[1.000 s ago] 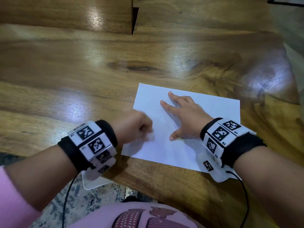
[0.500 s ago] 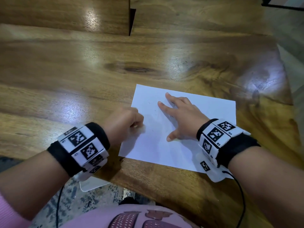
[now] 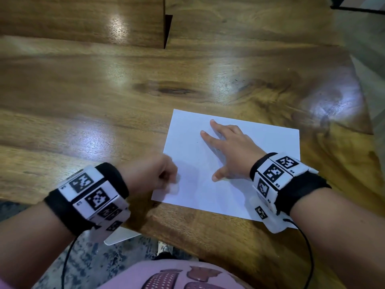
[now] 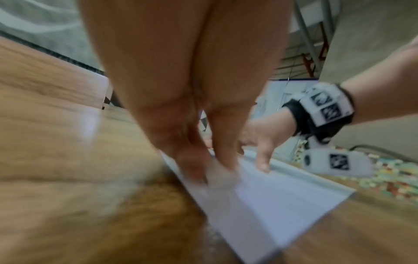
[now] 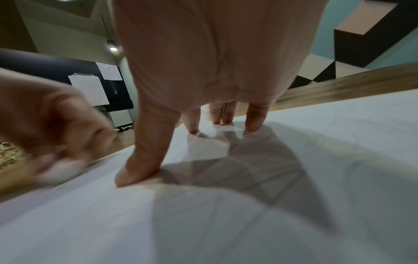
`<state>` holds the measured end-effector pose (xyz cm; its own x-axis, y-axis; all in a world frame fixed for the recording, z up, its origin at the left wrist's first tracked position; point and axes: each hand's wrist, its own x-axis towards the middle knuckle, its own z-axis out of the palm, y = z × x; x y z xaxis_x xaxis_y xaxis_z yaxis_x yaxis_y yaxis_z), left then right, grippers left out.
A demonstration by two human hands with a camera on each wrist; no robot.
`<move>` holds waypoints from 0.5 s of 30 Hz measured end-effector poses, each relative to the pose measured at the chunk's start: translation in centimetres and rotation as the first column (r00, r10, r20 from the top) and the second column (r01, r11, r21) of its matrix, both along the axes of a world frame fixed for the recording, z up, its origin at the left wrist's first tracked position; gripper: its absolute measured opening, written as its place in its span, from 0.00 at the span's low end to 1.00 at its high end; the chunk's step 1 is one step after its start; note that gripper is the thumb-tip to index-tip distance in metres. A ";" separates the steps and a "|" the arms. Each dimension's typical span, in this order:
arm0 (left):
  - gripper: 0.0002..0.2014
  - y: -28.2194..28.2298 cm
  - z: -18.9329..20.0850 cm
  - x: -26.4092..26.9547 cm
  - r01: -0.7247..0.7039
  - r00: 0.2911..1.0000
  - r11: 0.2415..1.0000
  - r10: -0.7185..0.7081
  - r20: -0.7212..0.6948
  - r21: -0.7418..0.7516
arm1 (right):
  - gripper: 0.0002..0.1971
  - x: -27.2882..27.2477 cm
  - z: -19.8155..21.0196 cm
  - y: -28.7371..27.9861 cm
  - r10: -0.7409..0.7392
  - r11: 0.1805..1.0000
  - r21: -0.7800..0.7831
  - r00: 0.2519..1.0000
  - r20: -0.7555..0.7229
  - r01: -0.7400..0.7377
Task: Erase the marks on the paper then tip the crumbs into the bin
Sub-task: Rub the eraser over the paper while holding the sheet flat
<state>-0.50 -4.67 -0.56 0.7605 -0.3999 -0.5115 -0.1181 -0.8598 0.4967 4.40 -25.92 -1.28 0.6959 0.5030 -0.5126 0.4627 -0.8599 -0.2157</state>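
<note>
Nearest: left hand (image 3: 154, 174) curled into a loose fist at near-left corner of thin white rectangular paper sheet (image 3: 260, 142), fingertips pinching small pale soft-looking eraser (image 3: 174, 187), blurred, pressed to the sheet near its left edge. Same pinch in left wrist view, eraser (image 4: 220, 176) squeezed betw. thumb & fingers. Judged step: rubbing, w/ bin tip not yet begun; no bin visible anywhere, crumbs too small to tell. Further in: right hand (image 3: 227, 151) spread flat, fingers splayed, thumb out, pressing mid-sheet to pin it; right wrist view confirms pads (image 5: 140, 171) down on paper. Sheet lies flat on glossy brown wooden tabletop (image 3: 104, 101), near edge close to tabletop's front edge. Handling, as judgement: paper very light, floppy, creases easily, likely to slide on polished wood w/o the pinning hand. For the tip, best taken by two opposite edges, curled slightly into a trough so crumbs stay in, kept level till over bin. Eraser small, grippy, prob. needs firm pinch low on its body. Beyond sheet: bare wood w/ dark knot (image 3: 166, 90), light glare.
</note>
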 end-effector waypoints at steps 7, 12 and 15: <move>0.12 -0.4 0.0 -0.3 0.059 0.996 0.998 -0.061 -0.062 -0.030 | 0.56 0.0 0.1 0.0 0.003 1.000 -0.001 1.000 0.004 -0.003; 0.07 -2.1 0.3 1.5 -0.070 0.978 0.997 0.078 0.192 -0.046 | 0.56 -0.1 0.1 0.0 0.003 1.000 0.003 1.000 0.005 -0.003; 0.06 -1.7 0.0 0.5 0.046 0.996 0.997 -0.041 0.075 -0.060 | 0.56 0.0 0.1 0.0 0.001 1.000 0.010 1.000 0.000 -0.001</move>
<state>0.02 -6.32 -0.60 0.7762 -0.4628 -0.4282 -0.1929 -0.8209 0.5375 4.35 -25.97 -1.18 0.6953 0.5088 -0.5075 0.4639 -0.8571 -0.2238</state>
